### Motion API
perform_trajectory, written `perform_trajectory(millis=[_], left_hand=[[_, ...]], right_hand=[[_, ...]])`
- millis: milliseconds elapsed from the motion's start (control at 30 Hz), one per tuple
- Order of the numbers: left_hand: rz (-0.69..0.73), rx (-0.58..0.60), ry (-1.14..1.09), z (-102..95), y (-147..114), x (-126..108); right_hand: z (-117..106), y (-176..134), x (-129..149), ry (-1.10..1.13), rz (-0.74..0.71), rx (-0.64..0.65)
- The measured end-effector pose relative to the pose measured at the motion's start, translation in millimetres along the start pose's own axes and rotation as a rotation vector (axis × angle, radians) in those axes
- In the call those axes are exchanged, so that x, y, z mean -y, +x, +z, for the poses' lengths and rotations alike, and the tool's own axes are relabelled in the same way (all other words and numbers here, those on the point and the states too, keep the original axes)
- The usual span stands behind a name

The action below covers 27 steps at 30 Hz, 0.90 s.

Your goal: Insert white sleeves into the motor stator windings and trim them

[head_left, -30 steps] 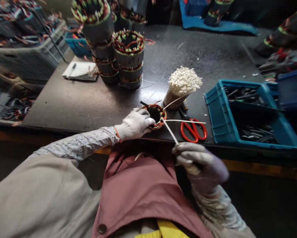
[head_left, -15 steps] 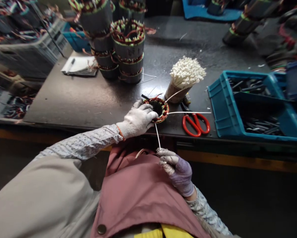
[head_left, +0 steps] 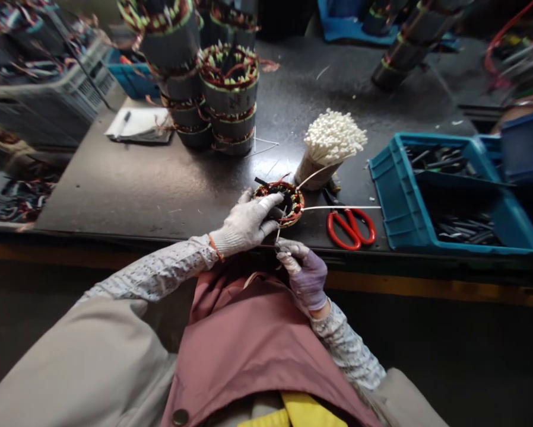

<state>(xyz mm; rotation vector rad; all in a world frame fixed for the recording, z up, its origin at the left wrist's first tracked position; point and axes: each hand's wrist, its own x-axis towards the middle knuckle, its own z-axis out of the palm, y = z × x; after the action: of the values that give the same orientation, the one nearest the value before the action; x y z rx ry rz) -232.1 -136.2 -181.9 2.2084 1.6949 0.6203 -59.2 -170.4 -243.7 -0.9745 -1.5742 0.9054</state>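
Motor coil [head_left: 279,203] at frame centre: my left hand [head_left: 247,224] clamps it steady while my right hand [head_left: 303,271] pinches a tie [head_left: 279,232] below.

red scissors [head_left: 351,227]; blue bin [head_left: 384,196]; stacked stators [head_left: 228,101]; notepad [head_left: 139,124]

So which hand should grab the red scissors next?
Probably the right hand: the scissors lie on its side of the table, and the left hand is busy steadying the wound coil ring.
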Motion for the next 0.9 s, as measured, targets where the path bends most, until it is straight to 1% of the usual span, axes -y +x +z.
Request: perform_trajectory(millis=[67,167,233,267,333,400,533,667,800,900], left_hand=[[-0.031,-0.066,-0.102,5.5,-4,3],[-0.001,-0.17,-0.235,13.6,-9,6],[0.028,-0.215,-0.297,16.6,-10,7],[0.038,-0.227,-0.322,17.2,-9,8],[0.053,-0.231,-0.346,17.2,-8,10],[0.065,-0.216,-0.342,16.5,-6,11],[0.088,-0.221,-0.304,17.2,-5,14],[0.115,-0.252,-0.282,20.9,-6,16],[0.15,-0.267,-0.28,22.3,-6,17],[0.153,-0.268,-0.29,22.0,-5,17]], right_hand=[[-4,-4,3,0.016,0.06,0.018],[-8,-10,8,0.102,0.14,-0.002],[-8,-6,9,0.131,0.135,-0.018],[-7,-2,9,0.104,0.098,-0.013],[-7,10,7,-0.02,-0.013,0.02],[-9,24,7,-0.149,-0.076,0.053],[-16,46,16,-0.323,-0.081,0.099],[-15,60,23,-0.48,-0.107,0.177],[-11,64,23,-0.577,-0.041,0.198],[-13,62,28,-0.585,-0.023,0.242]])
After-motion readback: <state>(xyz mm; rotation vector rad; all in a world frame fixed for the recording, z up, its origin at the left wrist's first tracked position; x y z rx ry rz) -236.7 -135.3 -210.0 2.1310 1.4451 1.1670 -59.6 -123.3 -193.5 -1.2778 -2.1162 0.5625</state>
